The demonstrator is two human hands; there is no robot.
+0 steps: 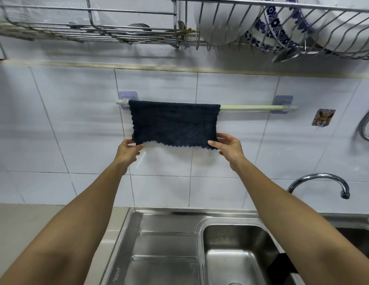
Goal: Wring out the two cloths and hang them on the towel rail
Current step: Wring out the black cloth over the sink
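Dark blue cloth (174, 123) draped over the pale green towel rail (249, 108) on the tiled wall, covering the rail's left part. Left hand (128, 151) pinches the cloth's lower left corner between thumb and fingers; right hand (229, 149) pinches the lower right corner likewise. Steel sink (169, 243) below, tap (323, 182) at right. Dish rack (282, 27) with plates overhead.

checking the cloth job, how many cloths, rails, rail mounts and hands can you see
dark cloth draped over the rail: 1
towel rail: 1
purple rail mounts: 2
hands, left hand and right hand, each pinching a bottom corner: 2
total: 6
A dark shape by the sink's right edge is unclear and not counted.
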